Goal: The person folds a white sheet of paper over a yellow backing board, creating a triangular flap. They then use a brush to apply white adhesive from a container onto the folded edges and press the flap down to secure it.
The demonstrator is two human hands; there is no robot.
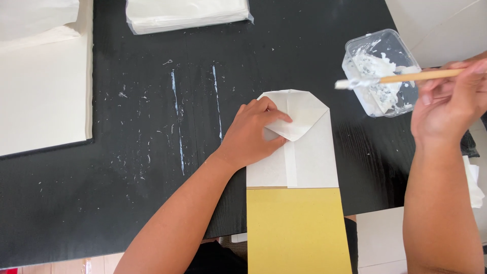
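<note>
My left hand (pixel 252 133) presses flat on a folded white paper piece (pixel 309 152) with its top corners turned in, fingers on the folded flap. The white paper lies over the upper end of a yellow card sheet (pixel 297 231) that hangs past the black table's (pixel 127 167) near edge. My right hand (pixel 449 101) is raised at the right and grips a wooden-handled brush (pixel 401 78) whose tip is coated in white paste. The brush tip hovers over a clear plastic tub (pixel 380 71) holding white paste.
A large stack of white sheets (pixel 43 86) lies at the far left. A wrapped pack of white paper (pixel 187 14) sits at the top. Dried paste streaks (pixel 177 122) and specks mark the table's middle. Crumpled white paper (pixel 474 182) lies at the right edge.
</note>
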